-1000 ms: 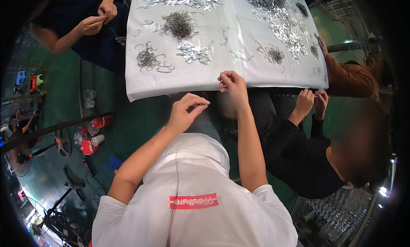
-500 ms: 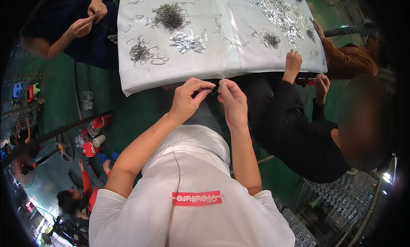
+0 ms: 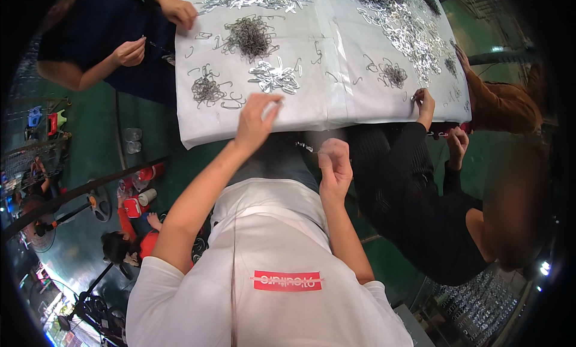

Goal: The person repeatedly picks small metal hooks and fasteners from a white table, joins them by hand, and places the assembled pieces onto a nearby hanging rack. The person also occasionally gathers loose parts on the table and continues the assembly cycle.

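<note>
My left hand (image 3: 257, 123) is over the near edge of the white-covered table (image 3: 252, 123), thumb and forefinger apart with nothing visible between them. Just beyond its fingertips lies a small pile of shiny flat metal links (image 3: 274, 77). My right hand (image 3: 335, 164) is pinched shut in front of the table edge, above my lap. A short chain of small metal pieces (image 3: 305, 146) trails left from its fingertips, partly blurred. Thin wire hooks (image 3: 207, 90) lie in a loose heap left of the links, and a larger heap of dark wire hooks (image 3: 249, 38) lies farther back.
To my right a person in black (image 3: 414, 197) reaches onto the table. At left, a person in dark blue (image 3: 114, 41) works with both hands, and a brown sleeve (image 3: 510, 104) shows at far right. More metal links (image 3: 414, 41) cover the table's right half.
My hands have moved apart. The left has opened and gone forward over the table edge towards the links; the right has drawn slightly back, keeping the chain.
</note>
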